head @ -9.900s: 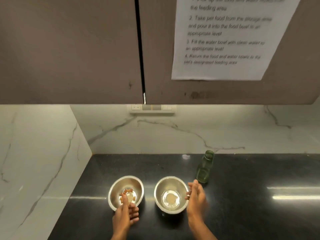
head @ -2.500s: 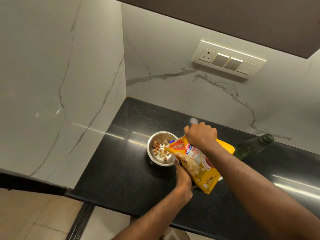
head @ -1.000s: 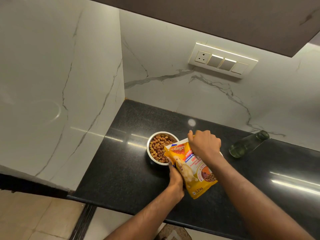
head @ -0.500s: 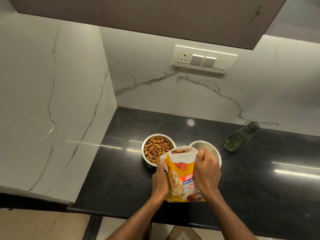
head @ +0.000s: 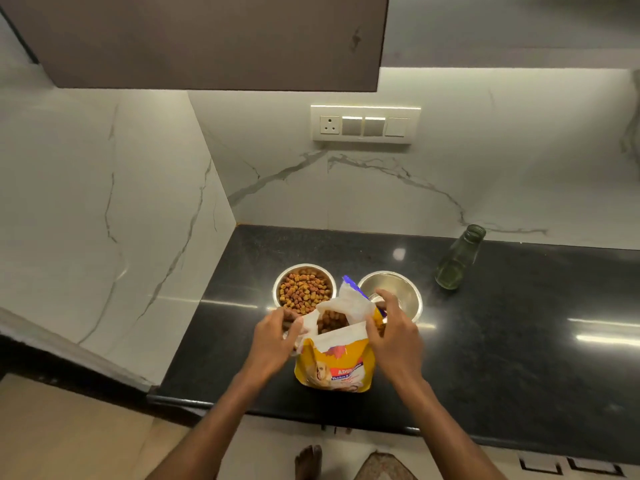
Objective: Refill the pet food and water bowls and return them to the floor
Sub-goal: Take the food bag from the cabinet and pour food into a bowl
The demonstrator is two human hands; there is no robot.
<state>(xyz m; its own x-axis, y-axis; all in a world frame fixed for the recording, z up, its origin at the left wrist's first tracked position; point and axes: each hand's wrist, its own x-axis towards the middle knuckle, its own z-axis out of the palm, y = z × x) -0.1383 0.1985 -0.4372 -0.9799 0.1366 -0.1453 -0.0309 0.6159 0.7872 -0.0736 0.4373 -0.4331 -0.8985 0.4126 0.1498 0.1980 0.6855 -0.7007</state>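
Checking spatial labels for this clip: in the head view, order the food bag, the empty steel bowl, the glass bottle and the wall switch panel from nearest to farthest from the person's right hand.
From the right hand:
1. Food bag, gripped at its open top.
2. Empty steel bowl, just behind the hand.
3. Glass bottle, farther back on the right.
4. Switch panel, up on the wall.

Under-cabinet light, glare streaks on countertop [head: 519,358], wide-angle edge bending.

Bag [head: 335,362] before bowls [head: 304,289], bottle [head: 457,259] right.
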